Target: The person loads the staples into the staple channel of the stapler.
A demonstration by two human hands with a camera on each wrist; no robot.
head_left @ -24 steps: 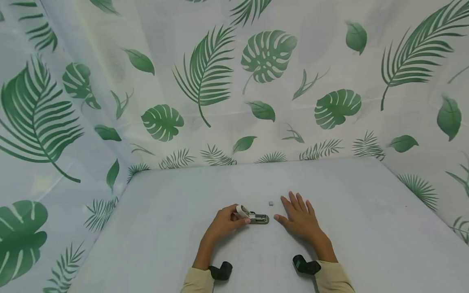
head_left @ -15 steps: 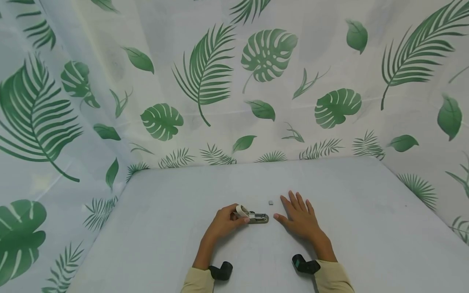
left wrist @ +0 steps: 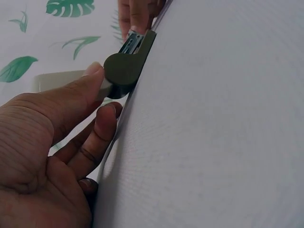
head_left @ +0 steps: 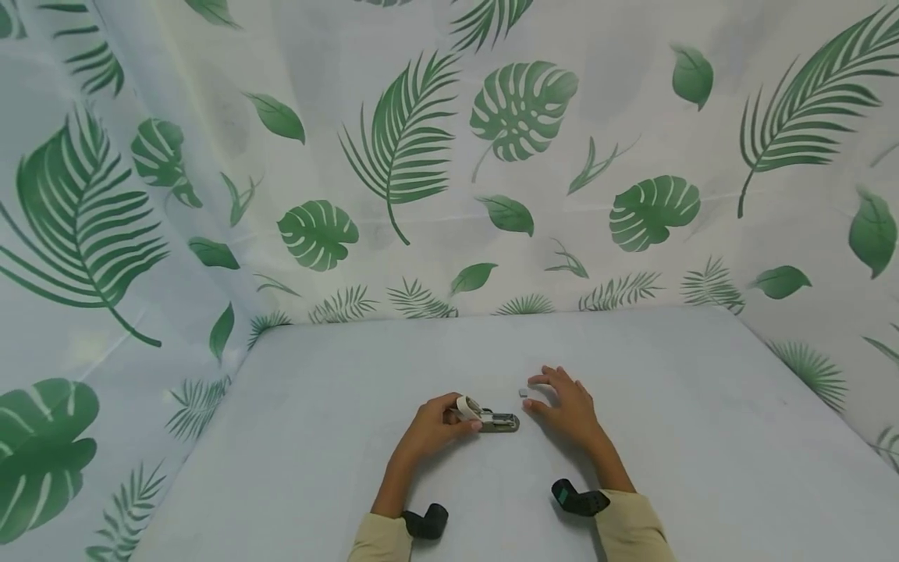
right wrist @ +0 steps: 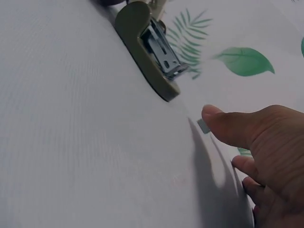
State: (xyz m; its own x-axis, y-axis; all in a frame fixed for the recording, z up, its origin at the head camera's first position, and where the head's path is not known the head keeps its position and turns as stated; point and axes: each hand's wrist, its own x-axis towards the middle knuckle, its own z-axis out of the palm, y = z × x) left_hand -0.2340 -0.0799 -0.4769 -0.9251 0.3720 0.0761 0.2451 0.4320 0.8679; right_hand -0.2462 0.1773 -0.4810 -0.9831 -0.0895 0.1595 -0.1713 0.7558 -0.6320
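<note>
My left hand (head_left: 430,427) holds a small stapler (head_left: 500,422) at its hinge end, thumb on the near side. The stapler's cream top arm is swung up, and its metal magazine shows above the olive base (right wrist: 147,57) in the right wrist view. Beyond the stapler's tip lies a small grey block (head_left: 523,393), which looks like a short strip of staples. My right hand (head_left: 570,410) has its thumb and index finger parted close around this block. In the right wrist view the thumb (right wrist: 223,124) partly covers the block; contact cannot be told.
A white-covered table (head_left: 337,375) lies under both hands. Behind and at the sides hangs a white cloth (head_left: 421,257) printed with green leaves. Black wrist cameras (head_left: 426,521) are strapped on both forearms.
My right hand has gone from flat with spread fingers to bent fingers, its thumb and index finger now at the small grey block. The left hand keeps hold of the stapler.
</note>
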